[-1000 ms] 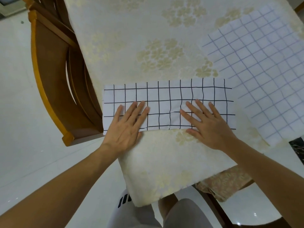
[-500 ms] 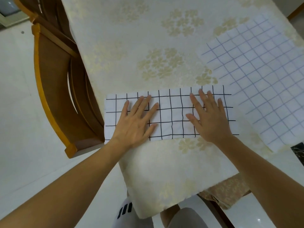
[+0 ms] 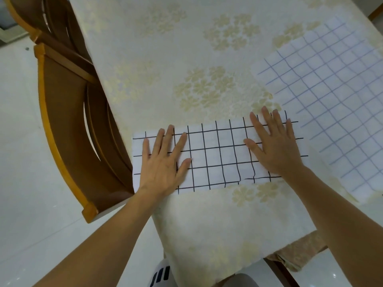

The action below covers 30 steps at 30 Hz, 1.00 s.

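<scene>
A white cloth with a black grid (image 3: 215, 156) lies folded into a long strip near the front edge of the table (image 3: 165, 59). My left hand (image 3: 163, 162) presses flat on its left end, fingers spread and straight. My right hand (image 3: 273, 146) lies flat on its right end, fingertips reaching the strip's far edge. A small wrinkle shows in the cloth near my right palm.
A second white cloth with a pale blue grid (image 3: 335, 112) lies spread on the right of the table. A cream flowered tablecloth covers the table and hangs over its front edge. A wooden chair (image 3: 68, 121) stands close against the table's left side.
Both hands have slid forward and outward across the folded strip, from its near edge to its far edge, smoothing it. The strip stays in place.
</scene>
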Each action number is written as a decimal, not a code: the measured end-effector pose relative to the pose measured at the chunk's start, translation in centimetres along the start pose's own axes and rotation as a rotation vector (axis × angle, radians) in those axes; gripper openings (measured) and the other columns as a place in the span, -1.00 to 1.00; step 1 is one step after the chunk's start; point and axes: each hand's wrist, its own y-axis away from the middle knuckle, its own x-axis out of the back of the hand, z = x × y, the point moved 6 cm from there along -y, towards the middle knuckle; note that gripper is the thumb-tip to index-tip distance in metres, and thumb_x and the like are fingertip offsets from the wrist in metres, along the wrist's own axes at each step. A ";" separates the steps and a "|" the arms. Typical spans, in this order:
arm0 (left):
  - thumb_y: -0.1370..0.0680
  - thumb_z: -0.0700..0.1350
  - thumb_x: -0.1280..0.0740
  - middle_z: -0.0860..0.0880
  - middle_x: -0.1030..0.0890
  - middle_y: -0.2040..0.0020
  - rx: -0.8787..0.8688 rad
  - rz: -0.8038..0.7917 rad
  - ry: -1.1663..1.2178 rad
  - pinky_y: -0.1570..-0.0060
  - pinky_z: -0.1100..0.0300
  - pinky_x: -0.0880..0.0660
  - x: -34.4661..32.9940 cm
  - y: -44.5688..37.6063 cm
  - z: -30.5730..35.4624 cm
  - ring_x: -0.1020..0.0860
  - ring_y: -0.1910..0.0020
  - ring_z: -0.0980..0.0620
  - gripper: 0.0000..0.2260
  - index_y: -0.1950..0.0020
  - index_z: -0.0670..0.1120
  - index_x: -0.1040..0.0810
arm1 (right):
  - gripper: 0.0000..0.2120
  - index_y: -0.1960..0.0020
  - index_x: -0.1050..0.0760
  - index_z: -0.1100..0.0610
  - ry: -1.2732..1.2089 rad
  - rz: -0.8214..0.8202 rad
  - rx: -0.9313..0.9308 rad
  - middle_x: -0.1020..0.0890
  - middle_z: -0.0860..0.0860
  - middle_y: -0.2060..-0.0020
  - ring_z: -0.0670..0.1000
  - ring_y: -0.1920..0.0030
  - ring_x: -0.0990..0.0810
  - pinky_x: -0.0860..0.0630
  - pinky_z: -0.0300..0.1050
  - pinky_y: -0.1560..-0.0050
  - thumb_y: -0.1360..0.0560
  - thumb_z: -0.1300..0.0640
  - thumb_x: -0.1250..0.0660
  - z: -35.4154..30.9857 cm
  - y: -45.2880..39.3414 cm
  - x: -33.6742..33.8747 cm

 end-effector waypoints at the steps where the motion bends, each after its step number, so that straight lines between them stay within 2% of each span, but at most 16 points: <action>1: -0.64 0.29 0.12 0.02 0.19 -0.64 0.003 0.009 0.012 -0.54 -0.22 0.16 0.3 0.2 0.2 0.21 -0.61 -0.04 -0.43 -0.62 0.16 0.15 | -0.32 -0.62 0.00 -0.05 -0.022 0.018 -0.029 -0.03 0.08 -0.62 0.18 -0.61 0.04 0.02 0.30 -0.55 -0.61 -0.35 0.10 0.0 0.4 0.5; 4: -0.64 0.28 0.09 -0.01 0.14 -0.64 -0.030 0.037 0.004 -0.54 -0.23 0.12 0.7 1.1 1.0 0.18 -0.61 -0.04 -0.42 -0.62 0.14 0.10 | -0.34 -0.63 0.03 -0.05 -0.027 0.079 -0.165 -0.01 0.09 -0.62 0.17 -0.61 0.07 0.07 0.26 -0.55 -0.62 -0.31 0.05 0.0 2.9 1.4; 7: -0.64 0.27 0.07 -0.02 0.16 -0.64 -0.016 -0.002 -0.015 -0.53 -0.27 0.06 -0.3 2.2 1.0 0.18 -0.61 -0.06 -0.41 -0.62 0.12 0.11 | -0.32 -0.63 0.05 -0.03 -0.001 0.042 -0.223 0.00 0.11 -0.62 0.19 -0.61 0.06 0.03 0.29 -0.55 -0.62 -0.32 0.06 0.2 5.2 0.3; 10: -0.63 0.28 0.07 -0.02 0.18 -0.64 0.018 -0.022 -0.032 -0.53 -0.26 0.06 -1.1 3.2 0.4 0.19 -0.61 -0.06 -0.40 -0.62 0.12 0.14 | -0.31 -0.63 0.08 -0.02 0.040 -0.013 -0.196 0.02 0.11 -0.62 0.19 -0.61 0.07 -0.01 0.31 -0.54 -0.61 -0.33 0.07 1.3 5.8 -0.9; 16: -0.62 0.28 0.05 -0.01 0.17 -0.64 0.037 -0.010 -0.015 -0.53 -0.26 0.08 -0.7 3.6 0.2 0.18 -0.61 -0.05 -0.39 -0.62 0.12 0.12 | -0.29 -0.63 0.06 -0.01 0.043 -0.014 -0.167 0.02 0.10 -0.62 0.17 -0.61 0.08 0.01 0.28 -0.55 -0.60 -0.34 0.07 2.2 5.7 -0.6; 19: -0.62 0.28 0.03 -0.02 0.13 -0.64 -0.032 0.015 -0.022 -0.53 -0.26 0.12 0.0 3.0 1.8 0.16 -0.62 -0.05 -0.39 -0.62 0.12 0.08 | -0.27 -0.63 0.09 -0.01 0.012 -0.002 -0.162 0.05 0.11 -0.62 0.17 -0.61 0.11 0.06 0.25 -0.57 -0.59 -0.36 0.06 1.3 5.0 -0.2; 24: -0.64 0.25 0.05 -0.03 0.12 -0.65 -0.185 -0.035 -0.047 -0.52 -0.28 0.01 -0.1 0.6 4.0 0.15 -0.62 -0.04 -0.42 -0.62 0.13 0.08 | -0.30 -0.63 0.03 0.00 0.007 -0.005 -0.120 0.01 0.11 -0.62 0.18 -0.61 0.08 0.00 0.26 -0.56 -0.61 -0.36 0.08 0.5 4.0 -0.4; 27: -0.64 0.26 0.09 -0.03 0.15 -0.64 -0.193 -0.062 -0.069 -0.52 -0.26 0.00 -0.5 0.3 3.6 0.16 -0.61 -0.03 -0.43 -0.62 0.14 0.11 | -0.31 -0.63 0.00 0.01 0.034 0.001 -0.112 0.00 0.09 -0.62 0.16 -0.61 0.07 -0.01 0.25 -0.56 -0.62 -0.35 0.08 1.0 4.2 -0.7; 30: -0.64 0.25 0.03 -0.05 0.13 -0.64 -0.193 -0.035 -0.075 -0.52 -0.27 0.03 -0.2 0.4 4.0 0.13 -0.62 -0.06 -0.41 -0.63 0.11 0.08 | -0.31 -0.63 0.01 0.01 0.055 -0.001 -0.116 0.01 0.09 -0.62 0.16 -0.61 0.07 -0.01 0.25 -0.56 -0.63 -0.34 0.07 0.9 4.1 -0.4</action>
